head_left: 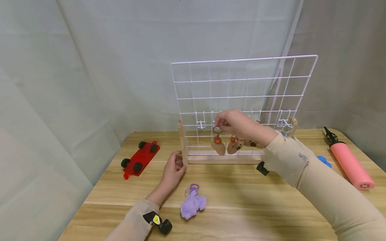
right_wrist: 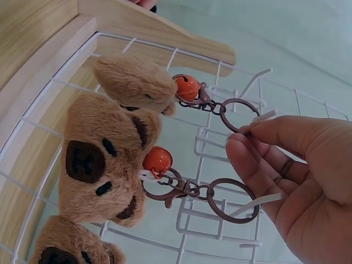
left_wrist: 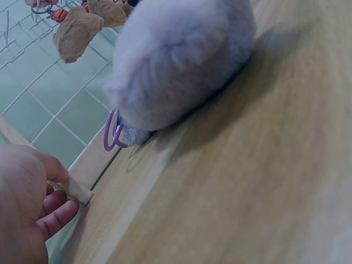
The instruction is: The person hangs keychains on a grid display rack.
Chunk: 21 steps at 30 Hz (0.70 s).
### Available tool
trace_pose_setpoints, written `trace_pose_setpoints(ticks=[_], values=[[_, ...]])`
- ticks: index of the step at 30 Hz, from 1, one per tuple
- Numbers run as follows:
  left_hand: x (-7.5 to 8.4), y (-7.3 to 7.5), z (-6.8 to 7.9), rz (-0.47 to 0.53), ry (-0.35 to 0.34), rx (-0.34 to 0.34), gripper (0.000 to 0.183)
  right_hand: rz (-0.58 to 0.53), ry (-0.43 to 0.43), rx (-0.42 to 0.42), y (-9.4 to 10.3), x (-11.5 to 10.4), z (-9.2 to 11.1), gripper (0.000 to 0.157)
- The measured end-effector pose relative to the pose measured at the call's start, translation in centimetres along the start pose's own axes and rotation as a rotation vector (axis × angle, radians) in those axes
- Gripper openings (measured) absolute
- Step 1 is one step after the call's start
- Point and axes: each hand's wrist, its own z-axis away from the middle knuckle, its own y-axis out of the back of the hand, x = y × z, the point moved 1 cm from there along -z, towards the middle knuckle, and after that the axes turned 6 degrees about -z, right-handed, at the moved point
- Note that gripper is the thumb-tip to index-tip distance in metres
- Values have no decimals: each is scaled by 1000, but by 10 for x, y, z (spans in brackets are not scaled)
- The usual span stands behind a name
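My right hand (head_left: 238, 124) pinches the metal key ring (right_wrist: 240, 115) of a brown plush keychain (right_wrist: 135, 82) between thumb and index finger. That ring is right by the white tip of a hook. Beside it, a bear-head keychain (right_wrist: 107, 159) with an orange bell hangs by its ring from another hook, and a third bear (right_wrist: 71, 245) shows partly below. They hang in front of a white wire grid rack (head_left: 238, 78). My left hand (head_left: 173, 169) holds the wooden side post (head_left: 182, 142) of the rack near its foot.
A purple plush keychain (head_left: 193, 204) lies on the table in front of the rack. At the left is an upturned red toy car (head_left: 141, 159). A pink pump (head_left: 351, 164) and a blue object (head_left: 324, 161) lie at the right. A light blue ring (head_left: 287, 128) hangs on the rack's right side.
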Motion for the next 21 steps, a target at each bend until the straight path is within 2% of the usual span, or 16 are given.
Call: trace_pose_setpoints(ticks=[9, 13, 16, 21], values=[[0, -3, -2, -56, 36, 11, 52, -38, -28, 8, 6, -2, 4, 11], [14, 1, 2, -48, 39, 7, 50, -47, -22, 33, 9, -3, 8, 11], [12, 1, 2, -24, 18, 5, 51, -58, -26, 50, 11, -4, 11, 13], [-1, -1, -1, -10, -4, 2, 52, -65, -20, 82, 13, -6, 17, 13]])
